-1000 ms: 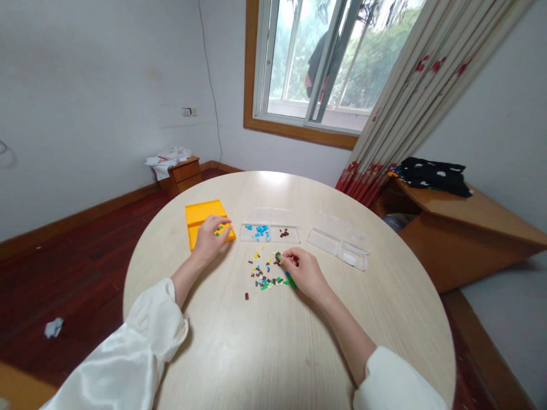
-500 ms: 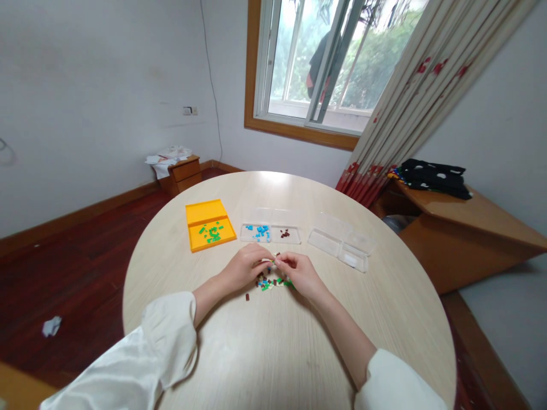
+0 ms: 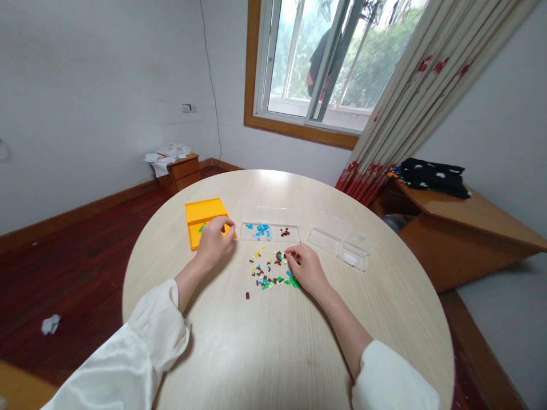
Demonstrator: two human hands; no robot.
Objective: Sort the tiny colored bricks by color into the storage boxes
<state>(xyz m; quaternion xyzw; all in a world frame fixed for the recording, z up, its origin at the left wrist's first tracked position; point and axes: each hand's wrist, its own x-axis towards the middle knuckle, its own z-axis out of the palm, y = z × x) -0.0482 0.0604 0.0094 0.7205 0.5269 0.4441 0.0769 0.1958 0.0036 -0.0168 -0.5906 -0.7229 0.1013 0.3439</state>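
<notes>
My left hand (image 3: 213, 244) is over the front right part of the yellow box (image 3: 204, 209), its thumb and fingertips brought together. Whatever they pinch is too small to make out. Most of the green bricks in that box are hidden by the hand; a few green bricks (image 3: 202, 227) show at its left. On the table, my right hand (image 3: 306, 267) is closed in a pinch at the upper right of a scattered pile of small bricks (image 3: 265, 279) in brown, yellow, blue, green and white. What lies between its fingertips cannot be told. Green bricks (image 3: 294, 281) lie beside this hand.
A clear two-part box (image 3: 270, 234) holds blue bricks (image 3: 260, 230) on the left and brown bricks (image 3: 285, 232) on the right. Another open clear box (image 3: 325, 240) stands farther right. One brown brick (image 3: 247, 295) lies apart on the round table (image 3: 256, 353).
My left hand has moved left from the pile to the yellow box. My right hand has moved slightly right, staying at the pile, and more loose bricks are visible.
</notes>
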